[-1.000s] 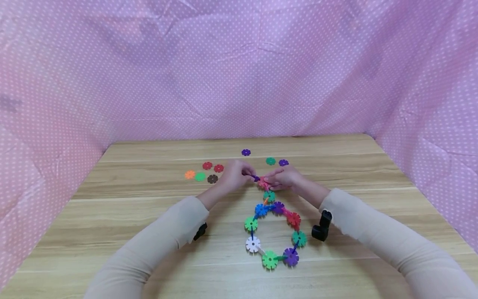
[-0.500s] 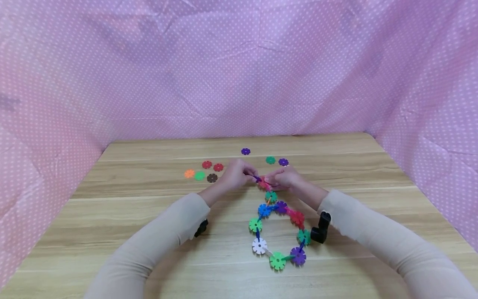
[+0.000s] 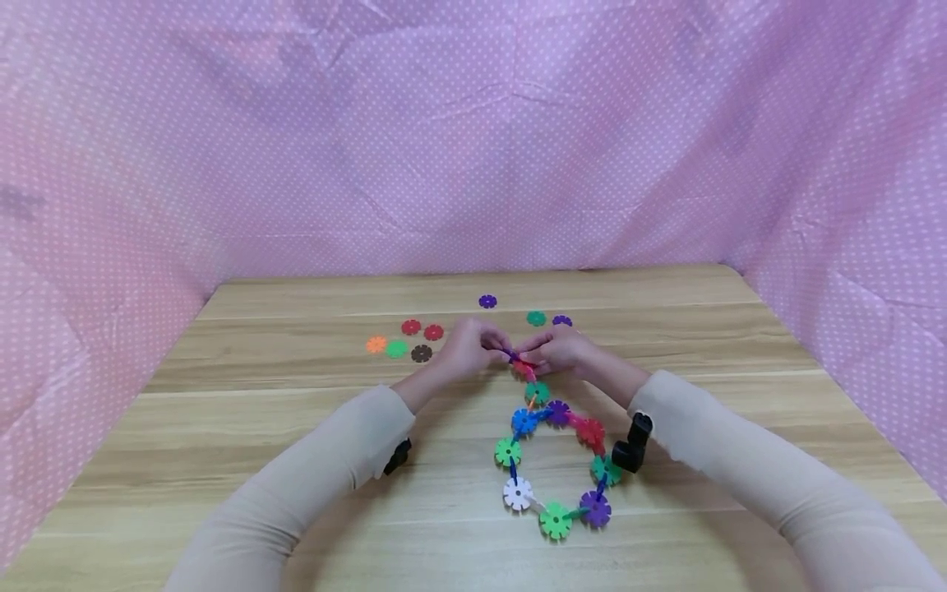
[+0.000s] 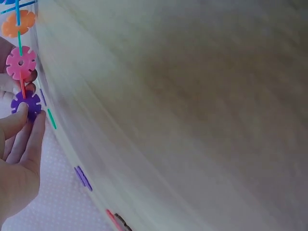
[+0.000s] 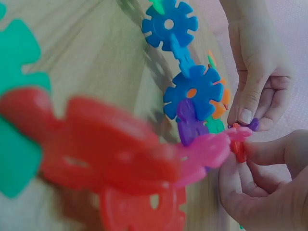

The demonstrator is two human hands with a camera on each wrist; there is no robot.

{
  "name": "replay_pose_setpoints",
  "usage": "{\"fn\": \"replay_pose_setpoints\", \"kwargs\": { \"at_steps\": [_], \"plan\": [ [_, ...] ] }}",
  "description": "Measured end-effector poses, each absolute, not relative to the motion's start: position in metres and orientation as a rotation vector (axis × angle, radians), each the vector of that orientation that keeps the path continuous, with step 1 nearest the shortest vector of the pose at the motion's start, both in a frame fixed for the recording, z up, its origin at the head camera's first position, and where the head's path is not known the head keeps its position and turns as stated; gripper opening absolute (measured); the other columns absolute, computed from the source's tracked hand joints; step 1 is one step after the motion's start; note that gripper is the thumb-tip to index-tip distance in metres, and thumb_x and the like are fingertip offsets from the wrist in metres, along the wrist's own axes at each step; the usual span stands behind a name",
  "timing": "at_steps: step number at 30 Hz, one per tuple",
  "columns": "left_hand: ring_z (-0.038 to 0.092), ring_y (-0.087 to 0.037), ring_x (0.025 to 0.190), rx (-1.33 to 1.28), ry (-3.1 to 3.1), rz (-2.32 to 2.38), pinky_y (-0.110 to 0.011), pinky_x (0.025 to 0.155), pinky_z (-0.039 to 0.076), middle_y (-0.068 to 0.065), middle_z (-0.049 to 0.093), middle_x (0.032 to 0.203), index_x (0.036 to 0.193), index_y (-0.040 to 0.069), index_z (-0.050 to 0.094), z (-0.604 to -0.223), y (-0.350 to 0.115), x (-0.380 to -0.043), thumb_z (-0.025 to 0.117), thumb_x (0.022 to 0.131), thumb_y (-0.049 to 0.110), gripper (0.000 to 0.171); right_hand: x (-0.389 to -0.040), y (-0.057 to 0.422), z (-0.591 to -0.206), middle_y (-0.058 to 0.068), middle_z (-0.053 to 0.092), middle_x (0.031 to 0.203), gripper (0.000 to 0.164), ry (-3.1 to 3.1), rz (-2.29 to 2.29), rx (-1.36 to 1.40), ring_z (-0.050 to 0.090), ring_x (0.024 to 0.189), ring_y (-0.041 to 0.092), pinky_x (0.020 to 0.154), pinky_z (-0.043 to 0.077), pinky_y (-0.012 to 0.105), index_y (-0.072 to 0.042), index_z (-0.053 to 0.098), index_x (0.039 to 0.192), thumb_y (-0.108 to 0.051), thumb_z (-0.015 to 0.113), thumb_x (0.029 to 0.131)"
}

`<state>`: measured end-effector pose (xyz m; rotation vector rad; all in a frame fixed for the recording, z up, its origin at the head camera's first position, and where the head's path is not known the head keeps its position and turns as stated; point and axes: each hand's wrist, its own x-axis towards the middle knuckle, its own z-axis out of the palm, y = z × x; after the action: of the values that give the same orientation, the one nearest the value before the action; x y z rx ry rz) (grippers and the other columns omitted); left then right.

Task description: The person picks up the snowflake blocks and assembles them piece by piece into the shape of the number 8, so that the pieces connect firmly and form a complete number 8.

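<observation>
Head view: a ring of linked, notched discs sits right of centre on the near part of the wooden desk. From its far side a branch of discs runs to both hands, which meet at its far end. Loose discs lie left of the left hand; others lie farther off, near the right hand, probably left spread for easy picking.

Left wrist view: the left hand pinches a purple disc, thumb on its face, fingers behind, presumably to keep its slots uncovered. A red disc, seen edge-on, stands between it and a pink disc. Whether the purple slot is fully seated cannot be told.

Right wrist view: the right hand pinches the red disc between thumb and fingers, apparently to brace the branch against the left hand's push. The crosswise set of neighbouring discs suggests slot-to-slot joining. Nearer links are blurred.
</observation>
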<state>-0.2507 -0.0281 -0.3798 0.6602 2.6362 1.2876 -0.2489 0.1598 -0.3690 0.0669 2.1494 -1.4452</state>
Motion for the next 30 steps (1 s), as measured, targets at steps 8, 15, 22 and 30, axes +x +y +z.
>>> {"fn": "replay_pose_setpoints", "kwargs": {
  "at_steps": [8,15,22,30],
  "plan": [
    [0.068,-0.022,0.097,0.512,2.724,1.199,-0.030,0.087,0.058,-0.011,0.072,0.105,0.107,0.003,0.070,-0.372,-0.062,-0.252,0.073,0.081,0.003,0.025,-0.250,0.160,-0.368,0.006,0.073,0.105,0.031,2.169,-1.447,0.079,0.062,0.072,0.002,0.077,0.060,0.024,0.004,0.063,0.121,-0.003,0.062,0.091],
    [0.066,-0.024,0.090,0.452,2.917,0.870,-0.036,0.083,0.057,-0.014,0.072,0.096,0.096,0.000,0.071,-0.368,-0.111,-0.255,0.073,0.082,0.005,0.015,-0.252,0.168,-0.369,-0.005,0.071,0.086,0.033,2.143,-1.463,0.094,0.063,0.070,0.002,0.077,0.060,0.024,0.006,0.060,0.124,-0.002,0.060,0.092],
    [0.068,-0.022,0.090,0.478,2.928,0.736,-0.036,0.084,0.058,-0.015,0.073,0.096,0.096,-0.001,0.072,-0.373,-0.127,-0.253,0.076,0.080,0.005,0.017,-0.251,0.174,-0.368,-0.010,0.069,0.079,0.034,2.141,-1.462,0.078,0.063,0.069,0.002,0.075,0.060,0.022,0.007,0.058,0.126,-0.003,0.059,0.093],
    [0.065,-0.022,0.088,0.495,2.945,0.658,-0.036,0.083,0.058,-0.015,0.071,0.095,0.100,-0.002,0.070,-0.372,-0.127,-0.251,0.076,0.079,0.005,0.023,-0.251,0.175,-0.369,-0.008,0.069,0.082,0.035,2.137,-1.477,0.086,0.062,0.071,0.002,0.078,0.060,0.024,0.006,0.058,0.126,-0.004,0.060,0.093]
  ]
}}
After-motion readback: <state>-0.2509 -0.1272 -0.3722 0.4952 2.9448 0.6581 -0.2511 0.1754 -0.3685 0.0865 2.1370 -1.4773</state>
